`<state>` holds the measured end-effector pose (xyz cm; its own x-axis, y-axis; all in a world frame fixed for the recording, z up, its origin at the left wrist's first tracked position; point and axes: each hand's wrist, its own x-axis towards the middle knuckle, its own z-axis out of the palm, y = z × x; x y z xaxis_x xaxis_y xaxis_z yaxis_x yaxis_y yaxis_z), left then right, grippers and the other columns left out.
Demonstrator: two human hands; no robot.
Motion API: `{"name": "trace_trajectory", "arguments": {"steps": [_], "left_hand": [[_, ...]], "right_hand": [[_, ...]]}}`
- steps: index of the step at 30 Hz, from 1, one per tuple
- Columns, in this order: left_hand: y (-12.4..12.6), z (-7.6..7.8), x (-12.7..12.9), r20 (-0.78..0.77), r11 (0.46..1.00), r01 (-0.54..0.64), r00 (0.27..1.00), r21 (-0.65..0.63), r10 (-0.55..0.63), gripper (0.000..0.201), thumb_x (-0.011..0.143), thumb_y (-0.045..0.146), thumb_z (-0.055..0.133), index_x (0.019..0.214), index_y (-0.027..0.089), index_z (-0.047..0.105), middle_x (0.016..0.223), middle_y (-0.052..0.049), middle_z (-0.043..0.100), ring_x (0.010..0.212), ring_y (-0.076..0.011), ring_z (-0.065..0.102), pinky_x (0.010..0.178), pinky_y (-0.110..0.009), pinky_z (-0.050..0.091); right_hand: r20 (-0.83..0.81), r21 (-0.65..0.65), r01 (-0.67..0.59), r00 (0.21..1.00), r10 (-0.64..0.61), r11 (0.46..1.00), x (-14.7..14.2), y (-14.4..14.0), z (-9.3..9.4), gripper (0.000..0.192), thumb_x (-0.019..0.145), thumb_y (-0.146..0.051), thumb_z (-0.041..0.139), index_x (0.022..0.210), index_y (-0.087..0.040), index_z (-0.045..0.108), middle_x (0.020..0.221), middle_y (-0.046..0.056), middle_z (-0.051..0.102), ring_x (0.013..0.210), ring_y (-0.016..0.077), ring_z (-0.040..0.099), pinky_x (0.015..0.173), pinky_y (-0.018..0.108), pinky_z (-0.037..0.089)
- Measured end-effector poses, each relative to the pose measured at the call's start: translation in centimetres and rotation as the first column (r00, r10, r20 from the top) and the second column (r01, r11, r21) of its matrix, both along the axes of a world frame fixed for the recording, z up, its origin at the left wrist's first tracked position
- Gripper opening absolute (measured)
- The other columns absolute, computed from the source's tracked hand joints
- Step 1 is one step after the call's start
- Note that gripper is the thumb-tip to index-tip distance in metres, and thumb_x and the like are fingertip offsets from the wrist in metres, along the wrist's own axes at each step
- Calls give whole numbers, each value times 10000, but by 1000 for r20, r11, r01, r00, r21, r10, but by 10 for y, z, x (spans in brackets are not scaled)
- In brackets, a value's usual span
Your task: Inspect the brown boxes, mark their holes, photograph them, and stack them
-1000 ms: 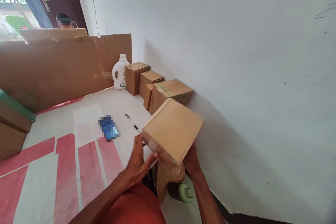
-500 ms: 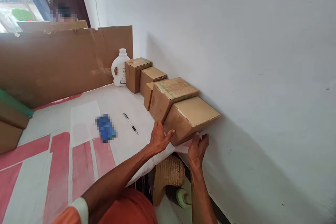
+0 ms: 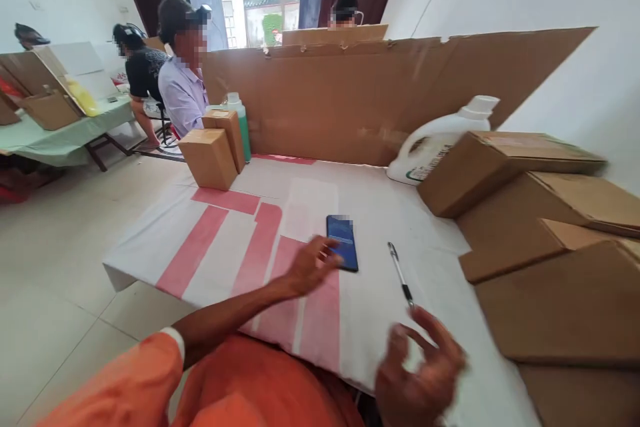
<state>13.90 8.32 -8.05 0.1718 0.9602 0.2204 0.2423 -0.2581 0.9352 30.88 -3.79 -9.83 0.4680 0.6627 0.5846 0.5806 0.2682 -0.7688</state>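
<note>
My left hand hovers over the white and red table cover, fingers spread, its fingertips close to a dark phone with a blue screen. My right hand is near the table's front edge, fingers curled loosely and empty, blurred. A pen lies between the two hands. A row of closed cardboard boxes runs along the right wall, the nearest box just right of my right hand.
A white jug stands at the back by a tall cardboard sheet. Two small boxes and a green bottle sit at the far left corner. Other people sit beyond, by a green table. Tiled floor lies left.
Both hands have let go of the box, which now sits in the row by the wall. The view has swung left; my left hand has moved toward the phone.
</note>
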Motion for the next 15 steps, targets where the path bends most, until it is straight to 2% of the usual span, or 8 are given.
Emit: {"name": "trace_trajectory", "arguments": {"steps": [1,2,4,6,8,9,11,15], "left_hand": [[12,5,-41,3,985,-172,985,26,172,361,1001,508,645,1191,205,686,1171,-124,729,1005,-229,734,909,-394,622],[25,11,-82,15,939,-340,940,54,340,379,1028,515,590,1227,198,653,1218,-143,697,1077,-250,709,980,-428,596],[52,25,-159,63,780,-619,785,91,616,440,1065,505,512,1354,176,557,1378,-188,596,1264,-298,623,1116,-491,517],[79,39,-225,124,598,-796,605,88,787,511,1092,474,455,1491,156,423,1565,-228,434,1436,-323,497,1227,-523,415],[105,46,-277,162,486,-873,487,46,858,550,1094,437,479,1551,151,367,1672,-235,325,1535,-320,400,1309,-511,304],[119,47,-297,175,459,-888,454,15,874,559,1098,426,481,1562,137,367,1700,-242,303,1564,-317,374,1334,-502,258],[147,44,-327,195,456,-888,438,-61,878,559,1118,447,438,1553,97,414,1714,-255,336,1605,-319,345,1357,-492,207],[189,22,-350,261,584,-792,534,-180,804,695,1142,588,197,1482,102,559,1589,-220,584,1590,-325,430,1325,-518,307]], "right_hand": [[-19,-42,-141,990,140,989,-25,19,-4,439,1034,-459,613,1436,-282,607,1276,150,677,1064,358,685,788,553,617],[-36,-77,-275,961,273,958,-50,40,-9,366,1049,-446,587,1362,-266,640,1210,147,699,1026,334,688,789,525,623],[-65,-139,-499,867,495,856,-97,81,-18,304,1055,-428,549,1285,-263,660,1197,151,706,1050,328,688,837,527,632],[-96,-220,-653,754,650,725,-138,121,-25,325,1043,-408,534,1306,-261,656,1265,161,687,1140,340,679,947,571,619],[-128,-303,-739,657,743,602,-172,157,-27,393,1021,-396,547,1379,-259,637,1358,167,658,1255,350,647,1067,603,574],[-134,-336,-759,625,769,558,-186,173,-27,435,1010,-399,562,1418,-259,623,1403,166,644,1307,351,627,1110,607,550],[-144,-393,-774,586,798,497,-211,205,-22,530,999,-423,586,1503,-257,578,1511,162,603,1413,351,573,1185,606,498],[-267,-457,-798,544,795,392,-258,267,-5,803,975,-592,640,1653,-219,427,1729,166,416,1631,370,341,1330,631,283]]}}
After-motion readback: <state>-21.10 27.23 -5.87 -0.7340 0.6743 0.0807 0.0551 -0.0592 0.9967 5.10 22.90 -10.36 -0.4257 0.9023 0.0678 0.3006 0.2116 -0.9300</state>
